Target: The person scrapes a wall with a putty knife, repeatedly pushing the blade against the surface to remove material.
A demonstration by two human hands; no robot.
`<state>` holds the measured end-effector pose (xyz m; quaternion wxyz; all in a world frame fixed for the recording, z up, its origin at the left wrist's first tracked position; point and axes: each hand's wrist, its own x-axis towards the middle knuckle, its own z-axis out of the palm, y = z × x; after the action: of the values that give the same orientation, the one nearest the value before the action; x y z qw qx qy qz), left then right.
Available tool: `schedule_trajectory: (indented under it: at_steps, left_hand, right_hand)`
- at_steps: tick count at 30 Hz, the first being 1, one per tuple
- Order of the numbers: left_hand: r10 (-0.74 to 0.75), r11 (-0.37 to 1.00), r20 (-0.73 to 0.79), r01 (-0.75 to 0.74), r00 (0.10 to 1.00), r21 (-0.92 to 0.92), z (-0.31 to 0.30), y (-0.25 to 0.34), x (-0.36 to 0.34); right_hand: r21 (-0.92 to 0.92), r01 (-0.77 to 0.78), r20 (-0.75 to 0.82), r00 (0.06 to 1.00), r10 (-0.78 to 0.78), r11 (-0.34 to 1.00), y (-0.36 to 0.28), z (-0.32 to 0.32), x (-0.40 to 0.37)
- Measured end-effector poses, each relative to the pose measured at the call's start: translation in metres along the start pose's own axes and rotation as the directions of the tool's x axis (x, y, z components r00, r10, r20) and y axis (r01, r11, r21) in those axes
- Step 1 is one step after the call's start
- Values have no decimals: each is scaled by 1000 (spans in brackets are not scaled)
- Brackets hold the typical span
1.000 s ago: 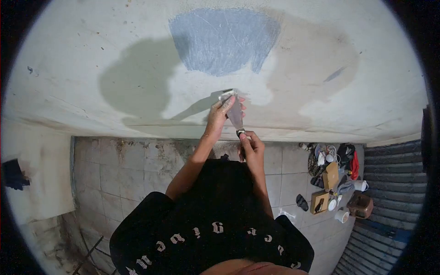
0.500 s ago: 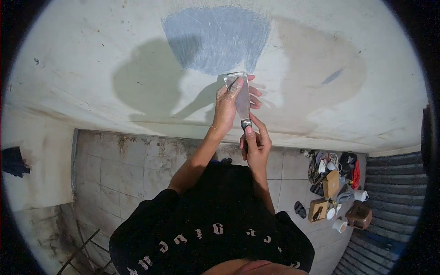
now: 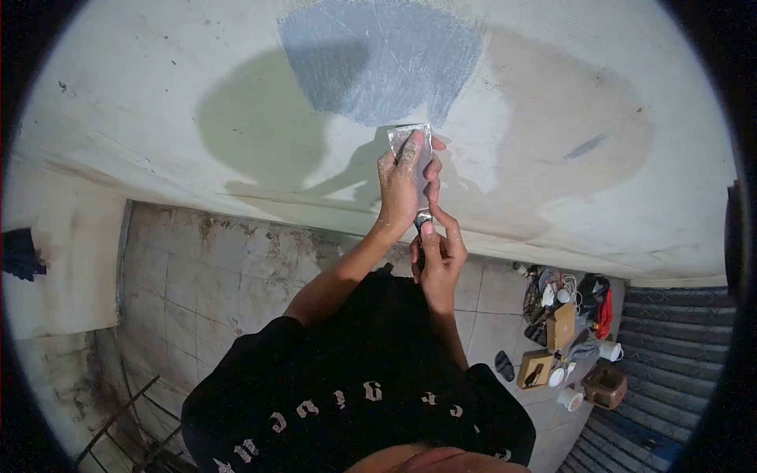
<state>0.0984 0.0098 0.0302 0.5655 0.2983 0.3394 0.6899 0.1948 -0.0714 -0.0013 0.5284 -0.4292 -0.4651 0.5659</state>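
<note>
A putty knife (image 3: 424, 180) with a flat metal blade and a dark handle is in both my hands, its wide edge toward the wall (image 3: 505, 102). My left hand (image 3: 400, 188) grips the blade, the thumb lying flat across its face near the edge and the fingers curled behind. White dust clings to that thumb and wrist. Lower down, my right hand (image 3: 441, 256) is closed around the handle, thumb on top near the collar. Beyond the blade's edge, a blue-grey scraped patch (image 3: 382, 63) spreads over the whitish wall.
A small blue-grey mark (image 3: 586, 147) shows on the wall to the right. On the tiled floor (image 3: 201, 292) lie a sandal (image 3: 505, 366), cardboard boxes (image 3: 561, 327), white tubs (image 3: 570, 398) and a brown container (image 3: 605, 387). A ribbed metal shutter (image 3: 670, 339) stands at right.
My left fingers have curled in closer against the blade's side. The view has shifted slightly, and the scraped patch sits a little higher. Both hands keep their hold on the putty knife.
</note>
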Motion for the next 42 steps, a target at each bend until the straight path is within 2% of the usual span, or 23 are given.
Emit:
schedule_trajectory:
  at_steps: [10,15,19,22,25,28,31,35,38,42]
  left_hand:
    - [-32,999,-41,30,999,-34,4,2,0]
    - [-35,996,-28,32,999,-89,3,9,-1]
    - [108,991,-42,-111,993,-73,18,39,12]
    - [70,995,-31,-72,997,-73,18,50,15]
    - [114,994,-9,-114,993,3,16,44,16]
    - [79,997,-18,-78,997,20,5,25,13]
    - [2,1000,-22,-3,1000,-15,-5,9,9]
    - [19,1000,-24,-19,1000,12,-6,6,6]
    - [-5,1000,-17,5,1000,15,-7,7,5]
    - [-26,999,-16,27,1000,39,-6,7,5]
  right_hand:
    - [15,-20,-26,999,21,1000,-3,-2,1]
    - [-20,65,-36,997,-65,998,2,2,3]
    - [-20,96,-8,995,-96,995,-26,14,20]
    - [6,111,-28,993,-110,994,-26,23,23]
    - [-7,122,-21,992,-122,993,-22,22,23]
    - [44,110,-9,994,-110,993,-3,16,18]
    - [-12,36,-23,999,-37,999,13,9,11]
    - [-3,16,-30,999,-16,1000,7,9,6]
    - [-29,82,-29,996,-83,996,12,11,6]
    - [-26,36,-21,999,-36,999,6,11,2]
